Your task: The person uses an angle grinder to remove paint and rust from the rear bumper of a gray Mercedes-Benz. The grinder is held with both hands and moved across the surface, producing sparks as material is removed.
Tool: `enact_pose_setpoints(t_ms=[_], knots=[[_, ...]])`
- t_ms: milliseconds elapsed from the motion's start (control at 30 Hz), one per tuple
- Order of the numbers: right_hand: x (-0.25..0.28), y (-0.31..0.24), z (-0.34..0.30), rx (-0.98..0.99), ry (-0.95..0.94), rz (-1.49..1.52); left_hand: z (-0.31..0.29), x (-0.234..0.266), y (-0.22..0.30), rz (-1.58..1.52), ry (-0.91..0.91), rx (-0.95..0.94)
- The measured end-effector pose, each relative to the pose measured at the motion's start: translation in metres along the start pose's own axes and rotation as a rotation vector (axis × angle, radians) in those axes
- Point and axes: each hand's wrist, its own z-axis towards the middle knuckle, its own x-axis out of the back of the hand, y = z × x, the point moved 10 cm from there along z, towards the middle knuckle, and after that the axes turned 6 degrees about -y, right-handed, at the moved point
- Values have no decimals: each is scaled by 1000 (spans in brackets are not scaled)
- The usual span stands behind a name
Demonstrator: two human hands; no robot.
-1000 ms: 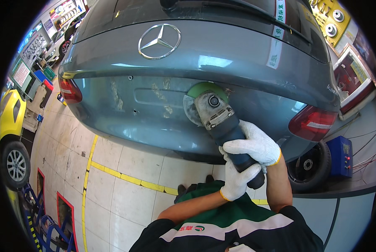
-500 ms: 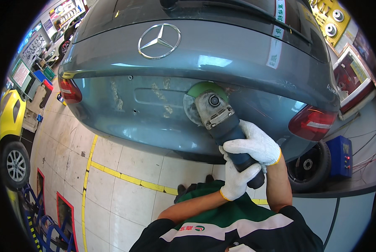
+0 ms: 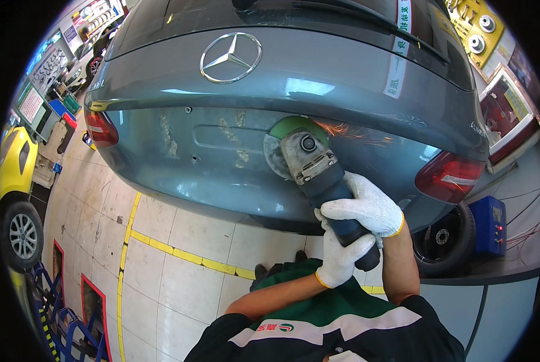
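Observation:
An angle grinder (image 3: 318, 178) with a grey metal head and dark body leans up against the recessed panel of a grey-blue car's tailgate (image 3: 221, 181). Its disc (image 3: 291, 125), greenish at the top, meets the panel just under the overhanging edge, and orange sparks (image 3: 351, 131) fly off to the right. My right hand (image 3: 369, 205), in a white knit glove, is closed around the middle of the grinder's body. Lower down, my left hand (image 3: 343, 256), gloved alike, grips the rear end. Pale rough patches (image 3: 226, 131) and small holes mark the panel left of the disc.
Red tail lights (image 3: 452, 177) flank the panel. At right stand a loose wheel (image 3: 442, 235), a blue box (image 3: 488, 224) with cables, and a grey counter (image 3: 517, 308). A yellow car (image 3: 18, 163) and blue metal frames (image 3: 77, 335) are at left. Yellow lines cross the tiled floor (image 3: 179, 289).
The few faint sparks have grown into a bright orange spray to the right of the disc. Both hands and the grinder stay nearly in place.

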Motion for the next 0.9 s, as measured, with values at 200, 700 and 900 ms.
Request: enact_pose_setpoints(t_ms=[200, 700, 900], knots=[[2, 0, 2, 17, 15, -38, 1, 0, 3, 2, -4, -9], [4, 5, 3, 12, 7, -31, -1, 4, -7, -1, -2, 16], [5, 6, 3, 25, 10, -38, -1, 4, -10, -30, -12, 7]])
